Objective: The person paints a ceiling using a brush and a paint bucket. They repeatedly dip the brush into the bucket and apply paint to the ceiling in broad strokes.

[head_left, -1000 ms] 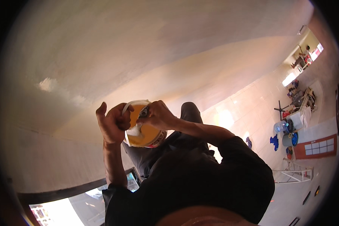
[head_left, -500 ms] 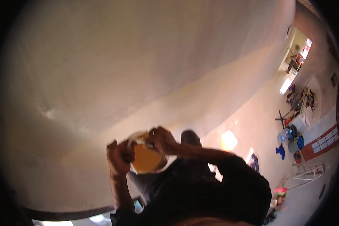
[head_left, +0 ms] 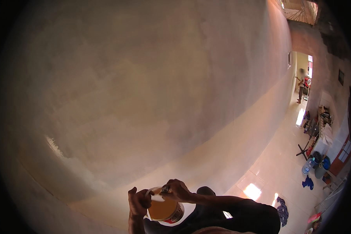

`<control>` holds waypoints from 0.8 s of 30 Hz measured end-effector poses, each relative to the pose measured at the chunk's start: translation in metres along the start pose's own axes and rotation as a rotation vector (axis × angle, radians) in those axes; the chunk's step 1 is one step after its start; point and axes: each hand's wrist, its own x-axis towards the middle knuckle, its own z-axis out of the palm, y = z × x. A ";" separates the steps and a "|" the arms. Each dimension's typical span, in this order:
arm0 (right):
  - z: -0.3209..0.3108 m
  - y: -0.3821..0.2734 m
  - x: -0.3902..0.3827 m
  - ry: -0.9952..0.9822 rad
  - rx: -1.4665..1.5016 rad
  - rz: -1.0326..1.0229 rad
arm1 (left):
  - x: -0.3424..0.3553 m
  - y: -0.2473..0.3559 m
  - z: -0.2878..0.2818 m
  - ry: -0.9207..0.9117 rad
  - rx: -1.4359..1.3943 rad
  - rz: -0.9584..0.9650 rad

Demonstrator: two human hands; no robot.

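A small round bucket (head_left: 162, 211) with an orange-tan face, a pale rim and a printed side is low in the view, in front of my body. My left hand (head_left: 139, 201) is closed at its left rim, thumb sticking up. At the top edge of the bucket my right hand (head_left: 178, 191) is closed around a small greyish thing, too unclear to name. Something whitish shows between the two hands at the bucket's mouth. A large plastered wall (head_left: 144, 97) rises before me, darker above and paler along its lower band.
A person (head_left: 301, 85) stands in a far doorway at right. On the tiled floor (head_left: 277, 163) lie a blue cloth (head_left: 307, 182) and a dark purple cloth (head_left: 282, 211). A clear water jug (head_left: 308, 165) stands beside a cluttered rack. Sunlit patches brighten the floor.
My view has tilted up, so hands and bucket sit lower in the picture and more wall shows. Both hands stay at the bucket. The person in the doorway now appears more upright.
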 end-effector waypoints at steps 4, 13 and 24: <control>0.000 -0.005 0.005 -0.296 -0.024 0.170 | 0.000 -0.001 0.001 -0.005 -0.025 -0.011; -0.012 -0.004 -0.003 -0.191 -0.008 0.022 | -0.002 -0.005 0.005 -0.042 -0.037 -0.038; -0.008 0.010 0.001 -0.006 -0.229 -0.292 | -0.017 0.017 0.017 -0.043 -0.052 -0.023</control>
